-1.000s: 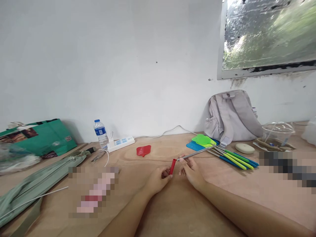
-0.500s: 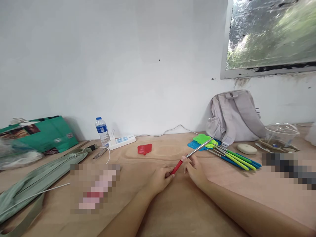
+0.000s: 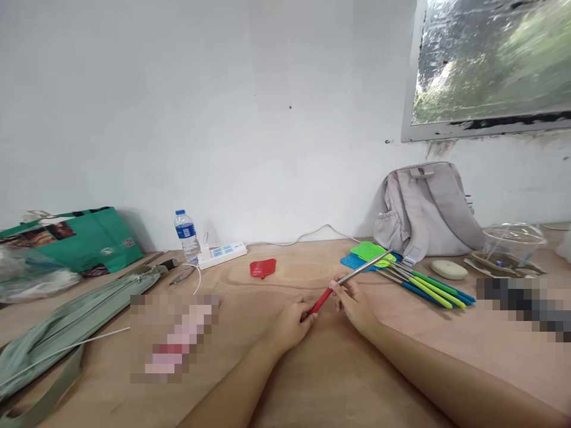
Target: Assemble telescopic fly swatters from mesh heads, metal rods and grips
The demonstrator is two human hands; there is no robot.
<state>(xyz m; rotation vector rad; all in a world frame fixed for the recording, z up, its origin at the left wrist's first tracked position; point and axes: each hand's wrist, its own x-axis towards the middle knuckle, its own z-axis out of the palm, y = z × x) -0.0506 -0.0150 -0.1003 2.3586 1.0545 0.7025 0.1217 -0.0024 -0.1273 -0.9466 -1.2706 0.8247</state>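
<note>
My left hand (image 3: pixel 292 324) pinches the red handle (image 3: pixel 320 301) of a thin metal rod. My right hand (image 3: pixel 357 306) grips the silver rod (image 3: pixel 363 267) just beyond the handle, so handle and rod form one slanted line rising to the right. The rod's far tip hovers over a pile of green and blue fly swatters (image 3: pixel 401 276) lying on the wooden table (image 3: pixel 339 380). A loose red swatter head (image 3: pixel 263 268) lies flat further back, apart from both hands.
A grey backpack (image 3: pixel 423 208) leans on the wall at the right, with a white oval object (image 3: pixel 448 269) and a clear plastic container (image 3: pixel 513 238) beside it. A water bottle (image 3: pixel 186 235), power strip (image 3: pixel 220 254), green bag (image 3: pixel 78 238) and grey-green pouch (image 3: pixel 66 324) sit left.
The red handle was separate from the rod a second ago; it now sits on the rod's end. The rod has tilted upward to the right, and the view has shifted slightly.
</note>
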